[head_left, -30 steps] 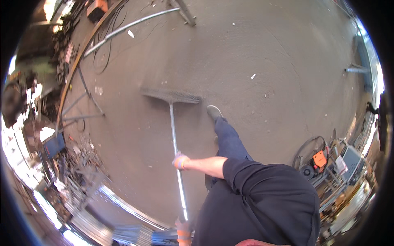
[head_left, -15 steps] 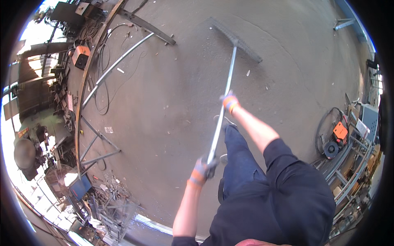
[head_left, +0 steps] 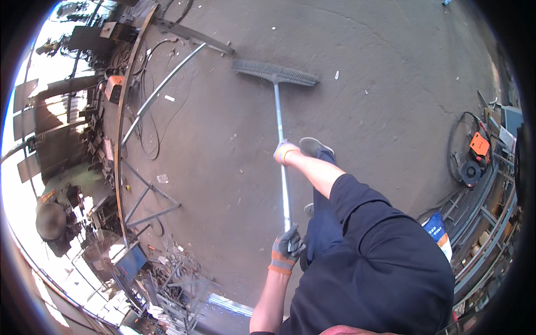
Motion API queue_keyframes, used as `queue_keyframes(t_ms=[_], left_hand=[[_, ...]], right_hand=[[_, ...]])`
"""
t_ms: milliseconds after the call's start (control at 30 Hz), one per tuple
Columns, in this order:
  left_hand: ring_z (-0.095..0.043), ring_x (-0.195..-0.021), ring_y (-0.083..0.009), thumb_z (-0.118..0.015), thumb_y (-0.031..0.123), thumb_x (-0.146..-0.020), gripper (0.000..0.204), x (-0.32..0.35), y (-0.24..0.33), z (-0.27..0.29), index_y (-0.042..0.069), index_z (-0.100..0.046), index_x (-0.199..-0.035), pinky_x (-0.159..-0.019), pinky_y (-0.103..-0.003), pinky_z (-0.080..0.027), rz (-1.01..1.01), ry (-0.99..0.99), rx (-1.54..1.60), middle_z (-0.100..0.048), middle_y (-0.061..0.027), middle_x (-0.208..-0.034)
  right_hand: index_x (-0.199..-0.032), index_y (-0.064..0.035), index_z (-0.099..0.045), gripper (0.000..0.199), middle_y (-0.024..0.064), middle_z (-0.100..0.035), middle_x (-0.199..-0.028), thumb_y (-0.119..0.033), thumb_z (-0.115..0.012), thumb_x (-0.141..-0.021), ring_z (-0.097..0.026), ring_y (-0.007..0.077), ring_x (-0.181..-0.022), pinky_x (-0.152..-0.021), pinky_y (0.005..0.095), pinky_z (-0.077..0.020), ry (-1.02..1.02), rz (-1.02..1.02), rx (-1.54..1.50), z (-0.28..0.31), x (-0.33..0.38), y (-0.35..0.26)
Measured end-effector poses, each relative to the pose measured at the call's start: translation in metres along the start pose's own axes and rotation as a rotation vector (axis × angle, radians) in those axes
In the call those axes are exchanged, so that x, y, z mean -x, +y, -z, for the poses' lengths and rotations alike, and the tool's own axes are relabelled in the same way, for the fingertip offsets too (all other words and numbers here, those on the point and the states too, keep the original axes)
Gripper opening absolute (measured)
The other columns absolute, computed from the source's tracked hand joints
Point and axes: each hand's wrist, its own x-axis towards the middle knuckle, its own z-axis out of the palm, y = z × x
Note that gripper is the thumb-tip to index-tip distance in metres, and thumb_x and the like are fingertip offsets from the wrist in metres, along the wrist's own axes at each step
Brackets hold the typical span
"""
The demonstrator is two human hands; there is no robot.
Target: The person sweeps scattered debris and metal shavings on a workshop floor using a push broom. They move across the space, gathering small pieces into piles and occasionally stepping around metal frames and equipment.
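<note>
A wide push broom (head_left: 278, 120) stretches away from me, its pale metal handle running up to a long bristled head (head_left: 273, 73) that rests on the grey floor. Near the handle's lower end, my left hand (head_left: 287, 247) is closed round it in a grey and orange glove. Farther up, my right hand (head_left: 285, 151), also gloved, grips the shaft about midway. The broom head's left end lies close to the tip of a dark steel beam (head_left: 195, 37).
Metal bars form a long frame (head_left: 119, 162) on the left, with cables beside it. Scrap (head_left: 178, 268) is heaped at the lower left. To the right are a coiled hose with an orange tool (head_left: 479, 144), stacked metal profiles (head_left: 474, 206) and a blue-and-white bag (head_left: 438, 231).
The broom head has swung left and nearer to me, turning almost crosswise. My right hand has moved left and slightly down; my left hand has shifted a little right and down.
</note>
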Motion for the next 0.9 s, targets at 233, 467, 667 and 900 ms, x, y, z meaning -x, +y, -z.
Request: queue_keyframes(t_ms=[233, 467, 667, 900], left_hand=[[-0.034, -0.041, -0.0098, -0.054, 0.012, -0.104, 0.026, 0.081, -0.128, 0.187, 0.011, -0.051, -0.078, -0.037, -0.024, -0.027, -0.062, 0.026, 0.238, -0.035, 0.0028, -0.055], [-0.035, -0.041, -0.0077, -0.065, 0.016, -0.099, 0.027, 0.154, -0.237, 0.272, 0.015, -0.052, -0.075, -0.038, -0.024, -0.025, -0.125, 0.422, 0.071, -0.035, 0.0064, -0.053], [-0.06, -0.062, -0.0093, -0.073, 0.012, -0.088, 0.015, 0.2, -0.272, 0.313, 0.004, -0.069, -0.1, -0.054, -0.027, -0.047, -0.162, 0.331, -0.174, -0.061, 0.0021, -0.078], [-0.065, -0.063, -0.0128, -0.081, 0.018, -0.08, 0.049, 0.166, -0.22, 0.275, 0.004, -0.065, -0.125, -0.056, -0.029, -0.052, 0.037, 0.159, -0.99, -0.068, -0.0037, -0.077]], right_hand=[[-0.103, -0.0078, -0.08, 0.03, 0.014, -0.075, -0.108, -0.008, -0.075, -0.074, -0.073, 0.0278, -0.096, -0.079, 0.0412, -0.0602, -0.117, 0.102, -0.101, -0.177, 0.044, -0.188], [-0.104, -0.0068, -0.079, 0.03, 0.0132, -0.075, -0.101, -0.008, -0.074, -0.075, -0.074, 0.025, -0.093, -0.076, 0.0412, -0.0602, -0.233, 0.208, -0.065, -0.318, 0.099, -0.313], [-0.11, 0.0058, -0.073, 0.034, 0.0293, -0.071, -0.106, -0.008, -0.07, -0.078, -0.073, 0.0358, -0.097, -0.085, 0.0436, -0.0592, -0.143, 0.434, 0.176, -0.346, 0.152, -0.321], [-0.143, 0.0075, -0.041, 0.076, 0.0292, -0.062, -0.125, -0.035, -0.067, -0.085, -0.063, 0.0417, -0.115, -0.097, 0.0436, -0.0522, -0.014, -0.262, -0.511, -0.34, 0.196, -0.18]])
